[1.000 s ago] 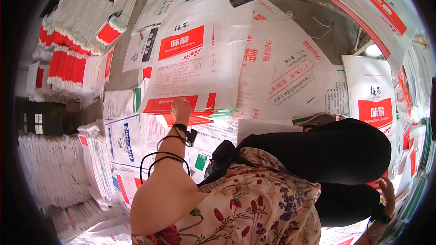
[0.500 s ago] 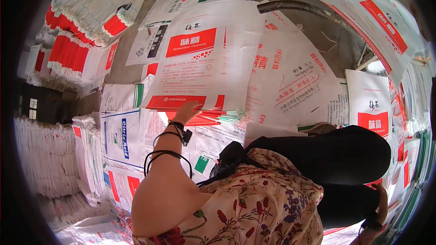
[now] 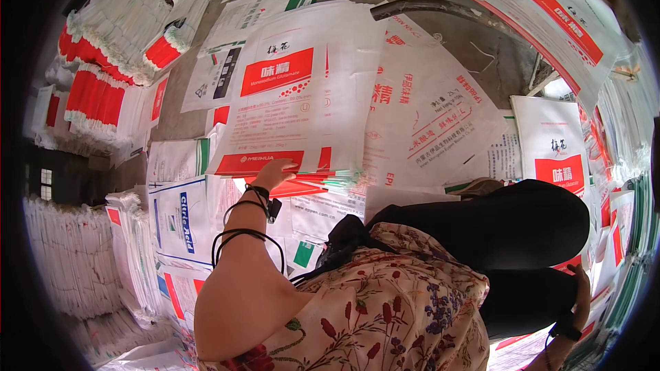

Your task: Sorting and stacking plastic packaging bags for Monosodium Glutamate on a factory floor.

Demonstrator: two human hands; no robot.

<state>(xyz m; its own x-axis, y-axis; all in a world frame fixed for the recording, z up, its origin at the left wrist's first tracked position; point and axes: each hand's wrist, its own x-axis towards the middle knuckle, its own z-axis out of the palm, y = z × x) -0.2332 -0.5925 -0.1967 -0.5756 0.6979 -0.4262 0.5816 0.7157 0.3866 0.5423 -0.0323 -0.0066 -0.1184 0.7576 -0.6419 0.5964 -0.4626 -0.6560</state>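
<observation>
While the left hand (image 3: 273, 173) lies with its fingers spread and flat on the lower edge of the top white woven-plastic sack with a red printed panel (image 3: 289, 106), that sack rests on a low pile of similar flat sacks (image 3: 330, 182) on the grey concrete floor (image 3: 474, 48), straight ahead of the person's bent knees in black trousers (image 3: 509, 223). The hand is open and presses rather than grips; a black wristband and loops of black cord sit at the wrist. The right hand (image 3: 574, 302) hangs low at the right side, near the thigh, beside more sacks; whether it is closed around anything cannot be told from this view.

To do this well, as I judge it, the fingertips should find only the uppermost layer at the red bottom band, since the edges beneath fan out in thin red and green strips and several could lift together. A light pinch at the corner, with the palm keeping the pile still, looks safer than a drag across the slick surface. Another white sack with red diagonal print (image 3: 430, 117) overlaps just to the right, so any slide should go toward the person, not sideways. Tall bundles of white and red sacks (image 3: 103, 75) stand well apart at the left.
</observation>
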